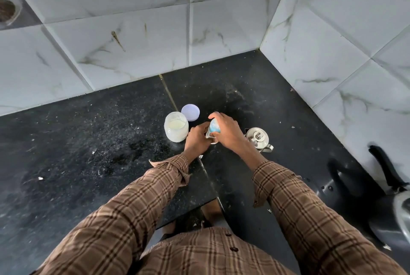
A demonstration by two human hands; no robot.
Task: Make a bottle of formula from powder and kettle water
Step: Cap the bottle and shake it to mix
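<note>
A small baby bottle with a pale blue top stands on the black counter, mostly hidden between my hands. My left hand grips its lower part. My right hand closes over its top from above. Just left of them sits an open clear jar holding whitish powder. Its lilac lid lies flat behind it. A small steel kettle with its lid on stands to the right of my right wrist.
Marble-look wall tiles close the corner behind and on the right. A dark pan with a black handle lies at the right edge. The counter's front edge runs under my forearms.
</note>
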